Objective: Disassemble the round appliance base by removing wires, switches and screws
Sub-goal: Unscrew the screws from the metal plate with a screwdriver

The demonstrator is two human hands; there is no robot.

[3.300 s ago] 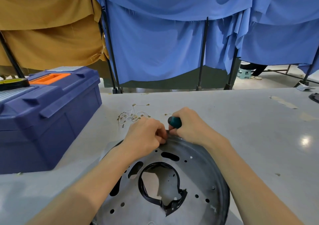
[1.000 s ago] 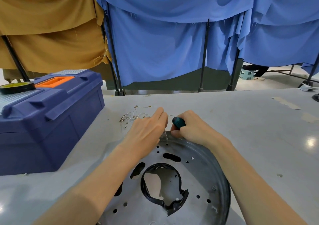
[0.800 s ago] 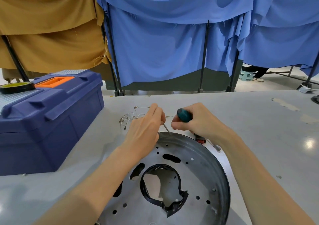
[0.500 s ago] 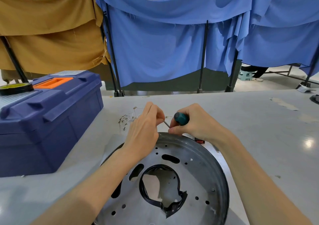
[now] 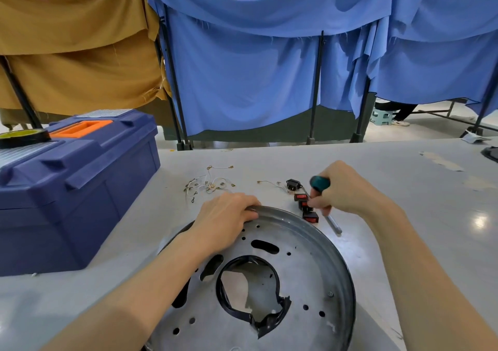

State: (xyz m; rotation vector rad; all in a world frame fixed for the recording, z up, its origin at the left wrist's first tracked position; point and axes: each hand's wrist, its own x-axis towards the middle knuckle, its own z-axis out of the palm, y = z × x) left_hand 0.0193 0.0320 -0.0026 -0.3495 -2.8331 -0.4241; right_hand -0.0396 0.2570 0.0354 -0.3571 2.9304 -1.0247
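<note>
Left hand (image 5: pixel 226 217) now on metal rim (image 5: pixel 277 211)

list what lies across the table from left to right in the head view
blue toolbox, loose wires, black socket, right hand gripping the screwdriver, dark object at the right edge; left hand on round base overlaps, omitted

bare table (image 5: pixel 404 189) on the right; toolbox (image 5: pixel 80 189) crowding the left

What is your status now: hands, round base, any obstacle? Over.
Left hand grips round base rim. Right hand holds screwdriver, beside red switches. Loose wires lie beyond base; nothing blocking.
</note>
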